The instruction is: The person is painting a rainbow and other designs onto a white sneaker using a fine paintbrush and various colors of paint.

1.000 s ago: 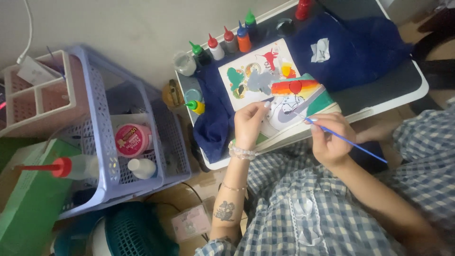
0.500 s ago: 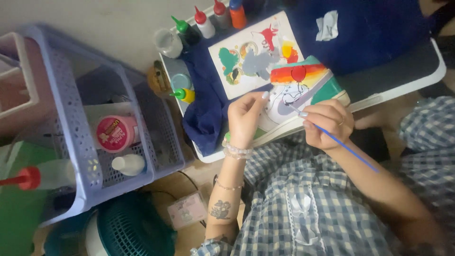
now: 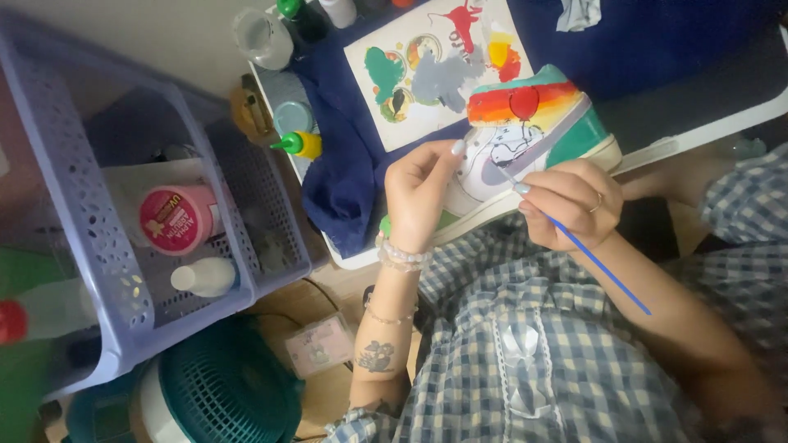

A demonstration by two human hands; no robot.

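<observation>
Sneaker (image 3: 533, 135) with rainbow and teal paint sits at the bench (image 3: 698, 107) edge, on the navy cloth (image 3: 345, 180). Left hand (image 3: 423, 193) grip pinches its side. Right hand (image 3: 570, 201) grip pinches a blue paintbrush (image 3: 603, 267), tip on the sneaker. Paint-smeared palette sheet (image 3: 427, 70) just beyond the grip.

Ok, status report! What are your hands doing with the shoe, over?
Left hand steadies the painted sneaker. Right hand grips the blue paintbrush, tip on the shoe's side. Paint palette sheet just beyond; nothing blocking.
</observation>
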